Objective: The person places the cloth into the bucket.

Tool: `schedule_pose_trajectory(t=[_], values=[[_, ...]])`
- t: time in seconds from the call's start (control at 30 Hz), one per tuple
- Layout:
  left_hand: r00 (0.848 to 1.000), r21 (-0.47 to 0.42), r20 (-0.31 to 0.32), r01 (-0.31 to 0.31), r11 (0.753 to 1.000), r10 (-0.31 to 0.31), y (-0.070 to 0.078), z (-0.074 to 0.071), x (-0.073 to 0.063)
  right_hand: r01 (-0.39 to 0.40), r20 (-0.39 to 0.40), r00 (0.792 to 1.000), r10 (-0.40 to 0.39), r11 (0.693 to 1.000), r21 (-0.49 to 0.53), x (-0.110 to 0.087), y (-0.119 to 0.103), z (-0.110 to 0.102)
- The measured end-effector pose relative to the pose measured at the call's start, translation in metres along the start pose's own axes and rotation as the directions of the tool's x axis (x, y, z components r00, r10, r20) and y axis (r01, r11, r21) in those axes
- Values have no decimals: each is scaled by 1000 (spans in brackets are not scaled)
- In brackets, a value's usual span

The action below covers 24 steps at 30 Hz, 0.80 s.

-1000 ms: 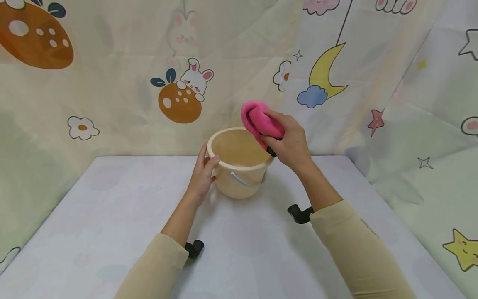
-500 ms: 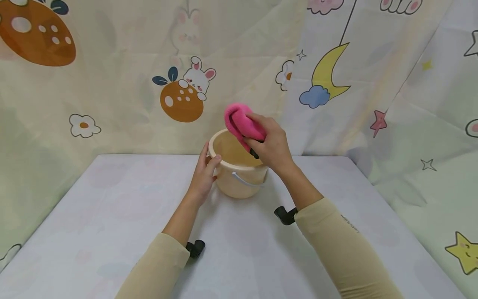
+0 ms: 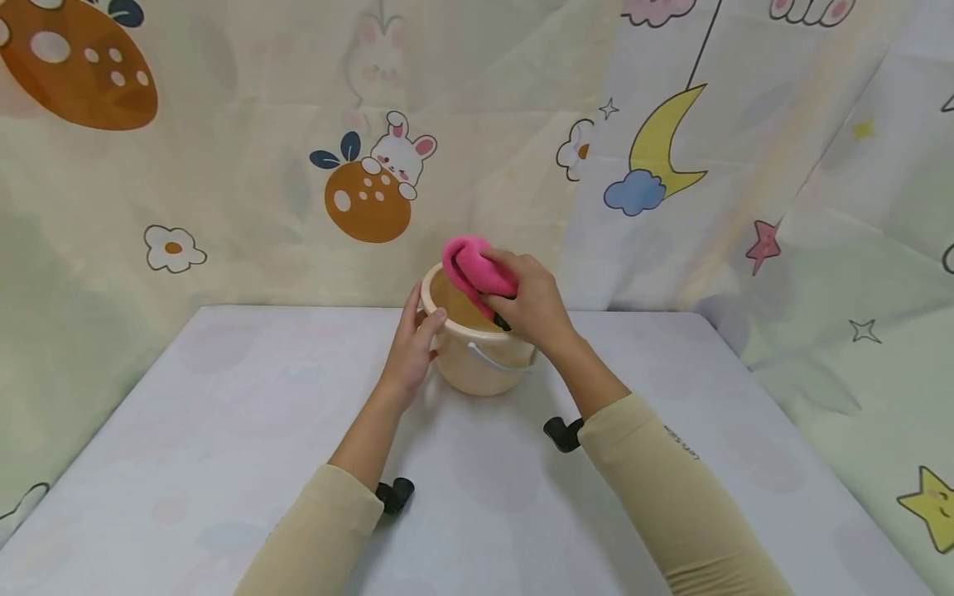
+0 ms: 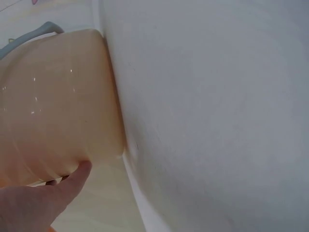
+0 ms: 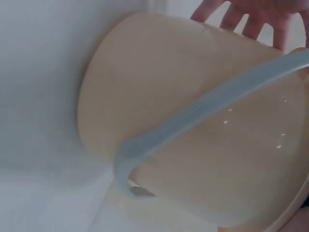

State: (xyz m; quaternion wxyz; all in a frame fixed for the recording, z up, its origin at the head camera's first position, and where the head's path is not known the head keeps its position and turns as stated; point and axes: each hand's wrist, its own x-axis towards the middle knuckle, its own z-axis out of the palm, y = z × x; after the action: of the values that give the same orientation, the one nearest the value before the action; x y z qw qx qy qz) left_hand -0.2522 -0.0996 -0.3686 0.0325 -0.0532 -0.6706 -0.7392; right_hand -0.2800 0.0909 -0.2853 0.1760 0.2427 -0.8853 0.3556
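A cream plastic bucket [image 3: 477, 368] stands upright on the table, its pale grey-blue handle [image 5: 193, 113] hanging down at the front. My left hand [image 3: 408, 352] holds the bucket by its left side near the rim, thumb toward the front. In the right wrist view, fingers of the left hand [image 5: 258, 21] spread along the bucket wall. Over the bucket's mouth, my right hand [image 3: 532, 302] grips a folded, soft pink cloth [image 3: 484, 271] with a dark inner layer and a black piece at its lower end. The cloth overlaps the bucket opening and hides part of the rim.
A white table [image 3: 246, 430] with faint pastel patches bears the bucket near its back edge. Behind and right hangs a cartoon-printed fabric backdrop [image 3: 253, 165]. Black wrist devices [image 3: 395, 495] poke out at both sleeve cuffs.
My right hand has moved left and then down with the pink cloth, from above the bucket's right rim to its mouth. The left hand keeps its place on the bucket.
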Motion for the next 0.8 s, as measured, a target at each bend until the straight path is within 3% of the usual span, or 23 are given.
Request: schedule_pose_trajectory(t=[0.23, 0.67, 0.8], values=[[1000, 5, -16, -2, 1000, 2, 0, 3, 2, -25, 153, 988, 35, 997, -68, 5, 5, 0], [1000, -19, -31, 3, 1000, -3, 2, 3, 0, 6, 293, 956, 24, 995, -100, 16, 3, 2], [1000, -11, -30, 8, 1000, -8, 2, 4, 0, -17, 342, 937, 67, 989, -146, 20, 1, 1]])
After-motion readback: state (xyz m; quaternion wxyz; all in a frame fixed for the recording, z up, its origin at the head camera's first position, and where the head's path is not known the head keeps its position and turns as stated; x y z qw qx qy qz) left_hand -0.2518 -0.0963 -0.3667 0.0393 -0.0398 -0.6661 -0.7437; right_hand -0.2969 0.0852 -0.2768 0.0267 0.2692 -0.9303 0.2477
